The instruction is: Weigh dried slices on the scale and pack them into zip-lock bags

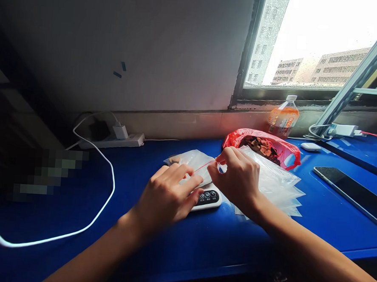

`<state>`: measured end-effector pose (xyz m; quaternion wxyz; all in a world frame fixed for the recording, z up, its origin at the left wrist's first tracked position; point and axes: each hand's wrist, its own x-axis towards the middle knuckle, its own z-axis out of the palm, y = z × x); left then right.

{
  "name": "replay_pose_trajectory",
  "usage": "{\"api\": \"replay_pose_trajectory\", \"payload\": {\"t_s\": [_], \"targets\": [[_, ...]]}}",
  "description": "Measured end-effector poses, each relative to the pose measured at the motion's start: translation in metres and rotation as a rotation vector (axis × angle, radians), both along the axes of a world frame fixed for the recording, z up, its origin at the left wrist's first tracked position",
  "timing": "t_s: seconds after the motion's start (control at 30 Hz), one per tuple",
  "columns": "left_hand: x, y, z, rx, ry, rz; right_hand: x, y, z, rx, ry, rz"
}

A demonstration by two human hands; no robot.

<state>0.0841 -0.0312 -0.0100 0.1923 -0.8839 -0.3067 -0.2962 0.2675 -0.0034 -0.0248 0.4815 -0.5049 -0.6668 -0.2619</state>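
Note:
A clear zip-lock bag with a red zip line lies over a small white digital scale, whose black key panel shows at the front. My right hand pinches the right end of the red zip between thumb and forefinger. At the zip's other end, my left hand is closed on the bag's edge with curled fingers. The two hands partly cover the bag and the scale. Right of them lies a fanned stack of clear plastic bags, partly behind my right forearm.
Behind the stack, a red plastic bag holds dried brown pieces. An orange drink bottle stands by the window. A phone lies right on the blue table. A power strip and looping white cable are left.

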Motion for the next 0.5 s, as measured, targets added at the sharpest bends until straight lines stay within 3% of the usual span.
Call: {"api": "replay_pose_trajectory", "payload": {"t_s": [0.1,0.4,0.5], "targets": [[0.001,-0.003,0.000,-0.050,0.056,0.160,0.001,0.000,-0.001,-0.056,-0.005,-0.005],[-0.007,0.003,0.006,-0.177,-0.010,0.400,0.015,0.005,0.004,-0.279,0.003,-0.044],[-0.015,0.006,0.009,-0.211,-0.012,0.355,0.018,0.008,0.002,-0.308,-0.015,0.078]]}}
